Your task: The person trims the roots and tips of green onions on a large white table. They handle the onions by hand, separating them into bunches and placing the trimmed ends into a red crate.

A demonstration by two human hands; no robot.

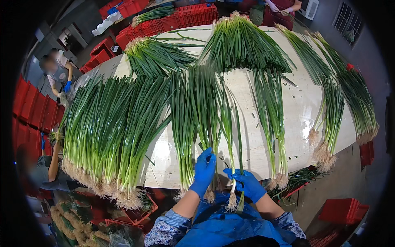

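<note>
My right hand (247,184), in a blue glove, grips a single green onion (233,173) near its white base, with the roots hanging over the table's near edge. A separate long leaf (240,154) also passes through that hand, its pale end hanging below. My left hand (202,173), gloved in blue too, is just left of it over a few green onions (203,123); its fingers are curled, and whether they grip a stalk is unclear. Next to it lies a small bunch of green onions (183,139), roots toward me.
A wide row of green onions (101,132) covers the table's left side. More bunches lie at the back (243,46) and right (330,123) of the pale table (302,108). Red crates (342,211) stand around it. Co-workers (58,71) are at the left and far side.
</note>
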